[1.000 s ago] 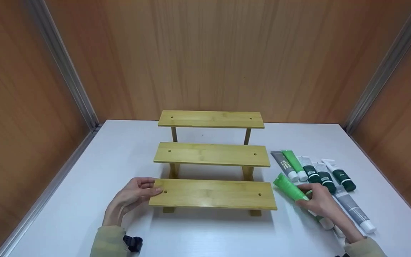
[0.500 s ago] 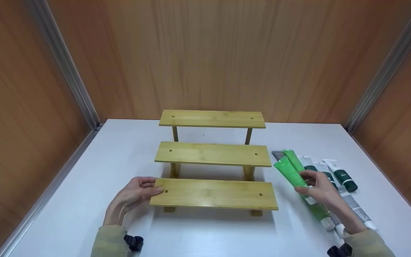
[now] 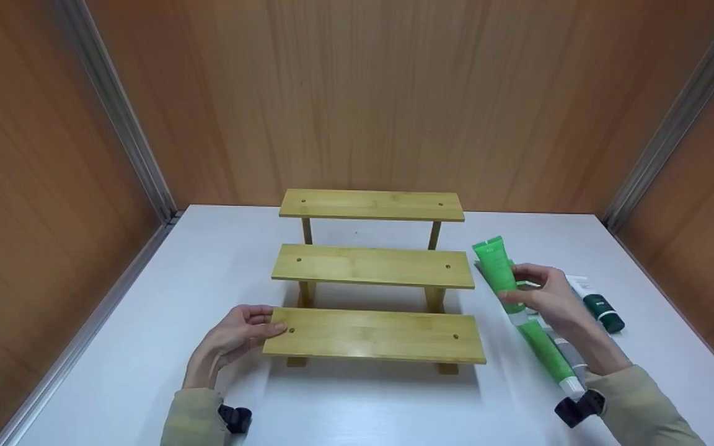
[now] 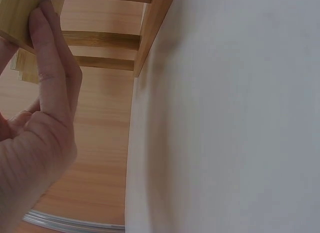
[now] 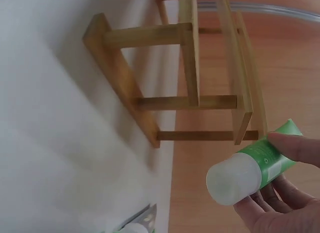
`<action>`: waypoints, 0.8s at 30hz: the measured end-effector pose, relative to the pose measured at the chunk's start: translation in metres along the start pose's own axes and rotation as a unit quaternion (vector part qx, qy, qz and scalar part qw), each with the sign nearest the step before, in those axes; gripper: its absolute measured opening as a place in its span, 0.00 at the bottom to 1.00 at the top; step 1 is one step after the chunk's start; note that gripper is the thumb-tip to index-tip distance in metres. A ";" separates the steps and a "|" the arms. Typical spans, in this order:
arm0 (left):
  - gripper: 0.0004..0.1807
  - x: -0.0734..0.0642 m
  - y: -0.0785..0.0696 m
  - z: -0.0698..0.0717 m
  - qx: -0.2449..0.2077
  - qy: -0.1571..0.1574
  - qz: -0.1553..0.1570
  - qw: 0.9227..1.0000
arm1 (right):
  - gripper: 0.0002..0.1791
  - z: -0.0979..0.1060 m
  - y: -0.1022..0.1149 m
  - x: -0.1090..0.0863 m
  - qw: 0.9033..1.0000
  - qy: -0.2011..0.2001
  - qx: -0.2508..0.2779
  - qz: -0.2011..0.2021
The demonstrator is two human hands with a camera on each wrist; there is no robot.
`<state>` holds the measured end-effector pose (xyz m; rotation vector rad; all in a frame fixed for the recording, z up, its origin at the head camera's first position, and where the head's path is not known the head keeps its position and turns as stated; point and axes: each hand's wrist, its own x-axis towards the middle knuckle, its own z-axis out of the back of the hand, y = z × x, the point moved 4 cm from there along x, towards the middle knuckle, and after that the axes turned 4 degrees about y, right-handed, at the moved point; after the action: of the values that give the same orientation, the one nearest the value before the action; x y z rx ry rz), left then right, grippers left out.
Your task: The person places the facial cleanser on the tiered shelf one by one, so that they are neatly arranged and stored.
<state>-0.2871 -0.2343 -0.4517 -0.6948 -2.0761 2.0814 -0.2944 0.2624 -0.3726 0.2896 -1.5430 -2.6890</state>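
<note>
A three-tier bamboo display stand stands on the white table. My left hand grips the left end of its lowest board, thumb on top and fingers underneath; the left wrist view shows those fingers along the board's end. To the right of the stand, my right hand holds a green squeeze tube between thumb and fingers. Its flat crimped end points up and its white cap points down. In the right wrist view the tube is off the table, near the stand's boards.
Under and beside my right hand lie another green tube, a grey tube and a white tube with a dark green lower part. My hand hides part of the pile. Wood-grain panels with metal corner rails enclose the table.
My right hand has raised the green tube from the pile, moving it toward the back and turning it more upright. My left hand keeps its grip on the lowest board.
</note>
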 end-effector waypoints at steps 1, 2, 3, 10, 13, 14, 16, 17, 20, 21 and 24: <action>0.37 0.000 0.000 0.000 0.001 -0.001 0.001 1.000 | 0.39 0.000 0.003 0.002 1.000 0.003 0.013 -0.001; 0.37 0.000 0.000 0.000 0.003 -0.003 0.002 1.000 | 0.39 0.000 0.007 0.004 1.000 0.006 0.027 -0.003; 0.37 0.000 0.000 0.000 0.004 -0.005 0.004 1.000 | 0.39 0.000 0.010 0.005 0.999 0.009 0.042 -0.002; 0.37 -0.001 0.000 0.000 0.008 -0.003 0.006 1.000 | 0.43 -0.004 0.038 0.017 0.988 0.028 0.153 -0.001; 0.36 -0.001 -0.001 0.001 0.011 -0.004 0.006 1.000 | 0.43 -0.007 0.050 0.023 0.981 0.031 0.191 -0.005; 0.36 -0.001 -0.001 0.000 0.012 -0.005 0.007 1.000 | 0.43 -0.008 0.053 0.026 0.979 0.031 0.202 -0.005; 0.36 -0.001 -0.001 0.000 0.011 -0.007 0.008 1.000 | 0.43 -0.010 0.060 0.030 0.975 0.031 0.219 -0.005; 0.36 -0.001 -0.001 0.000 0.011 -0.008 0.010 1.000 | 0.42 -0.012 0.064 0.032 0.974 0.031 0.226 -0.004; 0.37 0.000 -0.001 -0.001 0.005 -0.013 0.014 1.000 | 0.40 -0.017 0.074 0.039 0.968 0.031 0.248 0.008; 0.37 0.000 -0.001 -0.001 0.005 -0.014 0.016 1.000 | 0.39 -0.020 0.078 0.042 0.966 0.031 0.255 0.011; 0.37 0.001 -0.001 -0.002 0.001 -0.019 0.022 1.000 | 0.35 -0.027 0.088 0.049 0.960 0.027 0.277 0.022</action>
<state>-0.2874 -0.2325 -0.4509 -0.7128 -2.0972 2.1359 -0.3444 0.1891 -0.3172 0.3289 -2.2233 -2.1371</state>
